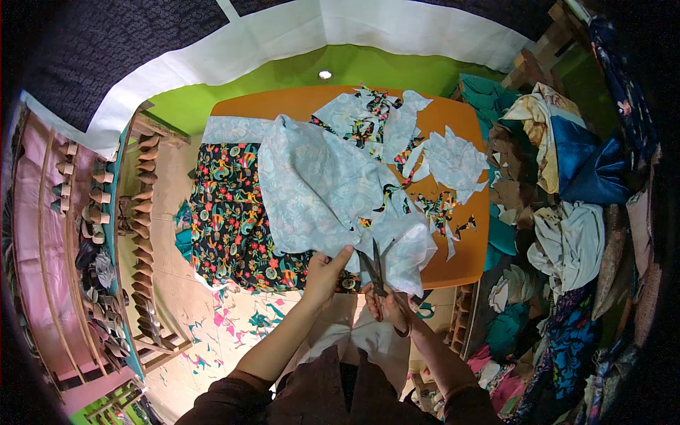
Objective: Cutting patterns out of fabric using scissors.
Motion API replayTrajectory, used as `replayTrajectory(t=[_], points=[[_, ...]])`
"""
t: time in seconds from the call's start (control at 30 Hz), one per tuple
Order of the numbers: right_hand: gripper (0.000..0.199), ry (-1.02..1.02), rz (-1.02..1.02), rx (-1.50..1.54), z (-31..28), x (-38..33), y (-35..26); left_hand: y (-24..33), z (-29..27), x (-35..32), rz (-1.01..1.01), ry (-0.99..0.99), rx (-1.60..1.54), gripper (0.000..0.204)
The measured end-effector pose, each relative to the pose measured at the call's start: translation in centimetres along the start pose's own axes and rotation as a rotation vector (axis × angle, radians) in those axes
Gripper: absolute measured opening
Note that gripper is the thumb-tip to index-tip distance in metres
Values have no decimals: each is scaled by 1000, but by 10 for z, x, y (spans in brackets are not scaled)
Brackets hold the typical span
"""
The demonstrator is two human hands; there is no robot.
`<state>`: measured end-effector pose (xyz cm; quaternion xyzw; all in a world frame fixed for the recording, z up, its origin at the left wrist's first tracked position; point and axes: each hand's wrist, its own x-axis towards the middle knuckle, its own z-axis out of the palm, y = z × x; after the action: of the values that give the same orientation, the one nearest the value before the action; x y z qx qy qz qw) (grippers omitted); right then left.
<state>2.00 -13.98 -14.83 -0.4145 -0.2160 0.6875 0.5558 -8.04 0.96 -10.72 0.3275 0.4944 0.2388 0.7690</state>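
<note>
A large piece of floral fabric [234,205] is spread over the orange table, black with colourful flowers on one side. Part of it is folded over, showing the pale underside [312,184]. At the near edge, my left hand [326,278] grips the cloth, thumb on top. My right hand [388,306] is closed around the handles of a pair of scissors [378,273]. The blades point away from me and are spread apart, over the cloth's near edge beside the left hand. Its fingers are partly hidden under the handles.
Cut fabric scraps [453,163] lie on the right side of the orange table [471,241]. Wooden racks with shoe lasts [145,227] stand at left. Heaped cloths [567,241] fill the right side. Small coloured offcuts [265,319] litter the floor [205,333].
</note>
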Motion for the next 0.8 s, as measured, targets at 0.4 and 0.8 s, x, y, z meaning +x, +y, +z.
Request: replayTrajectory(t=[0.4, 0.8], points=[[37, 74, 219, 16, 35, -1, -16, 8, -2, 7, 82, 40, -279, 4], [49, 24, 36, -69, 27, 4, -13, -10, 0, -11, -3, -5, -176, 9]])
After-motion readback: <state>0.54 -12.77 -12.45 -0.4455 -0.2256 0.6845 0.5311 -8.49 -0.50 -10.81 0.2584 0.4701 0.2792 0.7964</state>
